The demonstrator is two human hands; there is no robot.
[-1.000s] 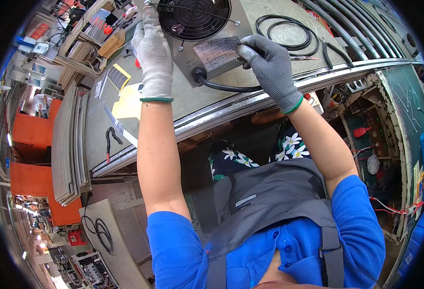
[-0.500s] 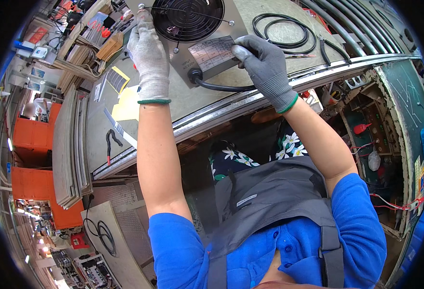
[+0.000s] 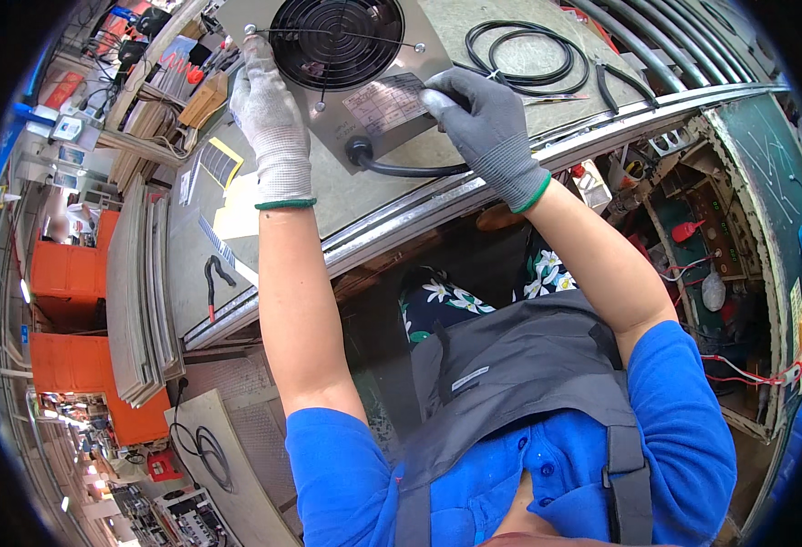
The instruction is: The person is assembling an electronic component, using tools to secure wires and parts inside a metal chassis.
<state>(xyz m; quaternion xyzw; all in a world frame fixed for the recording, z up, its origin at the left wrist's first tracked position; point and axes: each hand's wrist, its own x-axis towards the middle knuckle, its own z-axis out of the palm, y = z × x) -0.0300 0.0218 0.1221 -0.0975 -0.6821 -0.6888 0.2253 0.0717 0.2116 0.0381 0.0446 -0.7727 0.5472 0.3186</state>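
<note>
A grey metal box (image 3: 323, 137) with a round black fan grille (image 3: 337, 41) lies on the workbench at the top of the view. My left hand (image 3: 269, 105), in a pale knitted glove, grips its left side, fingertips by a grille screw. A silvery printed label (image 3: 385, 105) is on the box face below the grille. My right hand (image 3: 483, 123), in a dark grey glove, pinches the label's right edge between thumb and curled fingers. Beneath the label, a thick black power cable (image 3: 410, 169) leaves the box through a round gland and passes under my right hand.
Behind my right hand lie a coiled black cable (image 3: 528, 55) and black-handled pliers (image 3: 624, 87). Yellow paper (image 3: 237, 214) and a tool with dark and red handles (image 3: 212, 283) are at left. The bench's metal edge (image 3: 392, 214) runs before me; stacked panels (image 3: 136, 292) stand beyond its left end.
The view has shifted slightly, so box and hands appear a little further left. The label looks more shaded near its upper right. Both hands keep their hold.
</note>
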